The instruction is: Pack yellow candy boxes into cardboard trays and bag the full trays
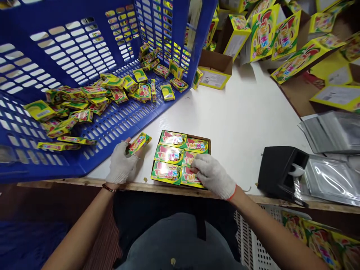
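My left hand (123,162), in a white knit glove, grips a small yellow-green TWINS candy box (140,143) just beyond the table's front edge. To its right lies an open carton (209,145) filled with two columns of the same small boxes, printed faces up. My gloved right hand (212,173) rests over the carton's right column, its bent fingertips drawn together on a candy box (191,179) at the front right. Whether those fingertips pinch anything is hidden.
A tipped blue plastic crate (98,161) with many loose candy boxes (84,97) stands at left. An open brown carton (216,69) and yellow display cartons (263,35) crowd the back right. A black tape dispenser (278,172) and clear plastic sleeves (332,180) lie at right.
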A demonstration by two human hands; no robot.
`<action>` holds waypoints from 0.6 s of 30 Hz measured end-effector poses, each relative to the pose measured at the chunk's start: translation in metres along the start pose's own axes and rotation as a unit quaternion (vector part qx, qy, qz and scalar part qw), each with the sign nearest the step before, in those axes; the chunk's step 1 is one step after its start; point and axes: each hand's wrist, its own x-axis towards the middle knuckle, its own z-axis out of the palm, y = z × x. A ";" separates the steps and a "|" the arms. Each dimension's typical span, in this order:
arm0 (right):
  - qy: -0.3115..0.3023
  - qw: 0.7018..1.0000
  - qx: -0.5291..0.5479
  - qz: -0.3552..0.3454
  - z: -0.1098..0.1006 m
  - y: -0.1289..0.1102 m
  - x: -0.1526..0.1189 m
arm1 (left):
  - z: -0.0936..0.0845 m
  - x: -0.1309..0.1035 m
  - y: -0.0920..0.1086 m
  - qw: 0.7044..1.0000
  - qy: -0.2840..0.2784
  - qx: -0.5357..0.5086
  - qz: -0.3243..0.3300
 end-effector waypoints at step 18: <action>0.089 0.995 0.036 0.024 0.010 -0.013 -0.003 | 0.012 -0.056 0.069 0.953 -0.023 -0.225 0.203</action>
